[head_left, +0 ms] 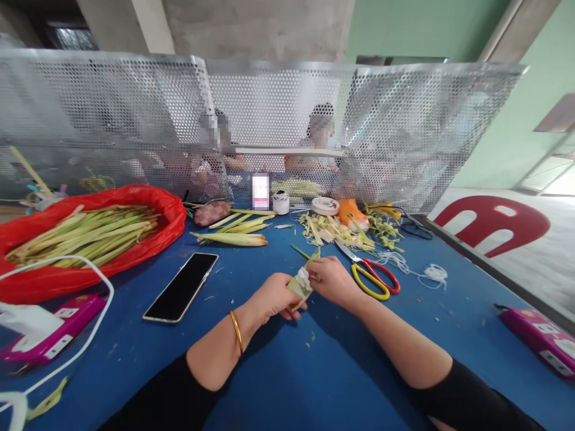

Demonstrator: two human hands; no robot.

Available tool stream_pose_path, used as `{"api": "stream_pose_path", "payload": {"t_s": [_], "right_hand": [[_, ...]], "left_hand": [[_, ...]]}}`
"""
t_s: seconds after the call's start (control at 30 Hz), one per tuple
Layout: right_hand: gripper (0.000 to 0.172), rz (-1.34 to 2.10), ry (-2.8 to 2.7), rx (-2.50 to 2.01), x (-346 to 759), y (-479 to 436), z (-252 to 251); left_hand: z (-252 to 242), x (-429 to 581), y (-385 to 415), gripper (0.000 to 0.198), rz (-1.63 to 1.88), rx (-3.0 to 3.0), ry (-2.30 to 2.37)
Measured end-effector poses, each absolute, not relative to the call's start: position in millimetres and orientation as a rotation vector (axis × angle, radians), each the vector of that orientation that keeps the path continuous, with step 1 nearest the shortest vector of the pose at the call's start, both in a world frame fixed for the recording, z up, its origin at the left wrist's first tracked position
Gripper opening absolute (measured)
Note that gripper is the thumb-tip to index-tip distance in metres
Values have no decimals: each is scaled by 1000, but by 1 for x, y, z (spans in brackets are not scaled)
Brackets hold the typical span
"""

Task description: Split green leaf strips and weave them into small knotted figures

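My left hand [281,293], with a gold bangle on the wrist, is closed around a pale green folded husk piece [294,287] in the middle of the table. A crumpled white bit [303,277] sits on its upper side, between my two hands. My right hand [330,278] has its fingers bent together at the upper right of the husk, touching it. What those fingertips pinch is partly hidden. A thin green stem end points up and left beyond the hands. Scissors [371,278] with yellow and red handles lie open just right of my right hand.
A red bag [173,218] of long husk strips [99,233] stands at left, near a black phone [182,287]. Loose husks [233,238], a tape roll [325,206], scraps [330,230] and white string [435,273] lie farther back. Purple power strips [536,335] flank the table; a perforated metal screen [278,108] stands behind.
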State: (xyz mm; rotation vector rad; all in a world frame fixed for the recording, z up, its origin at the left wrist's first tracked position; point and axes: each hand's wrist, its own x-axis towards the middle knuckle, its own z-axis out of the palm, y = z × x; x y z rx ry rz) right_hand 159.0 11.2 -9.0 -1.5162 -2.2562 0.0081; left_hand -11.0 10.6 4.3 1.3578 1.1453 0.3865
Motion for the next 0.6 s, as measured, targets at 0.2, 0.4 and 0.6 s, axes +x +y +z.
{"api": "stream_pose_path", "payload": {"t_s": [0.2,0.4,0.6], "right_hand": [[15,-177,-2173,-1734,172,25,-13],[17,-186,-2064,-1860,184,35,-17],[14,-19,-1909,-1830,190,34,-16]], "left_hand": [[15,-22,14,15,147,1498,1035],[42,-53,22,13,-88,1671,939],[66,-86,31,9,-172,1743,971]]}}
